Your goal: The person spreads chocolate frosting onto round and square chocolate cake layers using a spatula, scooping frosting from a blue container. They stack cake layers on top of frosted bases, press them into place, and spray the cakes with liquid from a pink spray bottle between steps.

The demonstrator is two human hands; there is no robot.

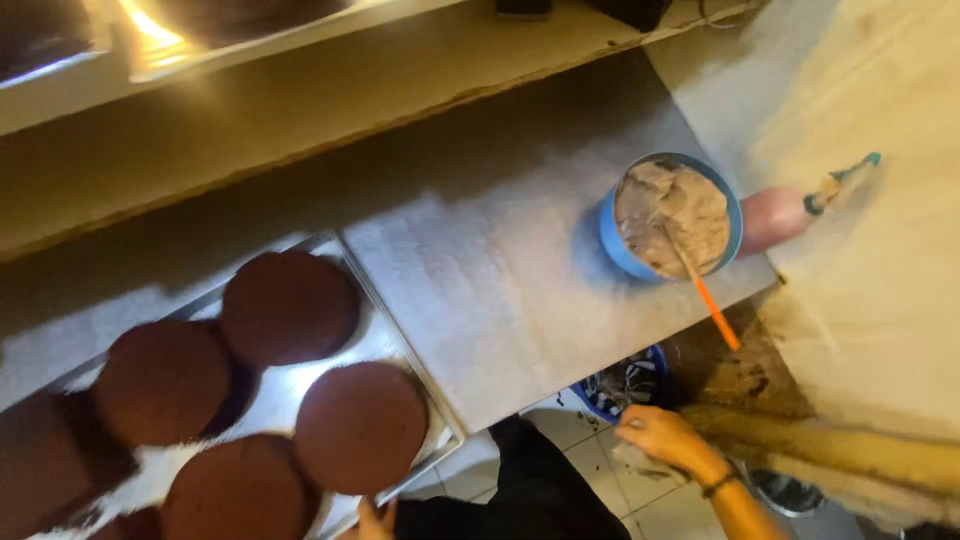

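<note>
Your right hand (662,434) hung below the near edge of the metal table (520,300), fingers curled loosely and holding nothing I could make out, just beside a blue bucket (625,385) on the tiled floor (600,480) under the table. Your left hand (372,520) showed only as fingertips at the bottom edge, touching the near rim of the metal tray (400,340); whether it gripped the rim, I could not tell. On that tray, at the near left, lay several round brown cake layers (360,425), some overlapping. Farther right on the table stood a blue bowl (612,245) of pale brown cream with an orange-handled spatula (712,305) leaning out towards you. Just right of the bowl lay a pink piping bag (775,218).
</note>
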